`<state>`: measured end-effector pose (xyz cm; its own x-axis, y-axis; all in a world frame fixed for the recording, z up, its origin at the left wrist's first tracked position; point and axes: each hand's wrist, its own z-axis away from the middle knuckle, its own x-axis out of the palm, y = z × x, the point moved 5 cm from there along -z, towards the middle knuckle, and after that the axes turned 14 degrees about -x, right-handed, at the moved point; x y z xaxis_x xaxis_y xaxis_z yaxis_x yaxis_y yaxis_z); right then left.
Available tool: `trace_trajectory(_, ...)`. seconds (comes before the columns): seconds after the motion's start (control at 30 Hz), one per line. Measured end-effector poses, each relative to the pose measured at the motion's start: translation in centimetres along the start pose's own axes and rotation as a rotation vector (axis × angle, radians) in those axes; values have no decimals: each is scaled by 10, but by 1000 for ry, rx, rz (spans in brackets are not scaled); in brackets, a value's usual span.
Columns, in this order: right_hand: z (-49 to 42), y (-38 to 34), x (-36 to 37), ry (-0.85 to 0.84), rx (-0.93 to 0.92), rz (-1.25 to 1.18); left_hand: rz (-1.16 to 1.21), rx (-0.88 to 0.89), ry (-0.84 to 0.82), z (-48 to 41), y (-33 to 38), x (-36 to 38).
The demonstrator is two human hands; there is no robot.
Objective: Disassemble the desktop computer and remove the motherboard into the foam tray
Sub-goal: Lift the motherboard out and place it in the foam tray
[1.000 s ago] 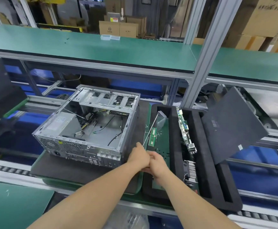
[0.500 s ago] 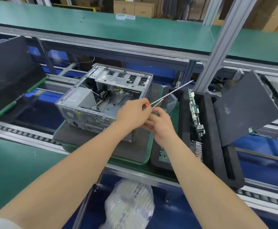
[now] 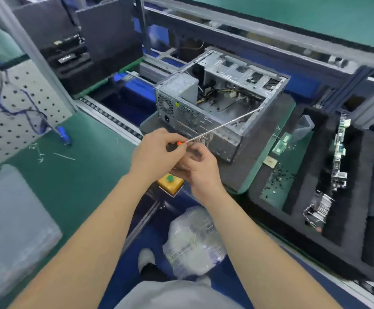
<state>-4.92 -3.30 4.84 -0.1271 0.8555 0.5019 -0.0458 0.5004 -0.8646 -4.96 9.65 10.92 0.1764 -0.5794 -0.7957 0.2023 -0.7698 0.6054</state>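
Observation:
The opened grey computer case (image 3: 221, 103) lies on a dark pad, its inside holding loose cables. To its right sits the black foam tray (image 3: 357, 181), with the motherboard (image 3: 339, 152) standing on edge in a slot. A long thin screwdriver (image 3: 223, 124) with an orange collar points up and right across the case's front corner. My left hand (image 3: 157, 150) grips its handle. My right hand (image 3: 200, 167) is curled against the handle end just below, fingers pinching it. Both hands hover in front of the case.
A green compartment of the tray holds a memory stick (image 3: 282, 143) and several loose screws (image 3: 278, 177). A yellow box with a green button (image 3: 170, 182) sits under my hands. A pegboard (image 3: 14, 108), a blue-handled tool (image 3: 64, 134) and plastic bags (image 3: 192, 239) lie left and below.
My hands have lifted the screwdriver out of the tray area and drawn it toward me, in front of the case. My view has swung down and left.

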Motion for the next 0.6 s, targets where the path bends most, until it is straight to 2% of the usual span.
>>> trace_trajectory(0.33, 64, 122, 94, -170, 361, 70, -68, -357, 72, 71, -157, -38)
trace_trajectory(0.4, 74, 147, 117, -225, 410, 111, 8, -451, 81, 84, -195, -48)
trace_trajectory(0.6, 88, 225, 180, -317, 535, 321, 458, -806, 156, 114, -302, -61)
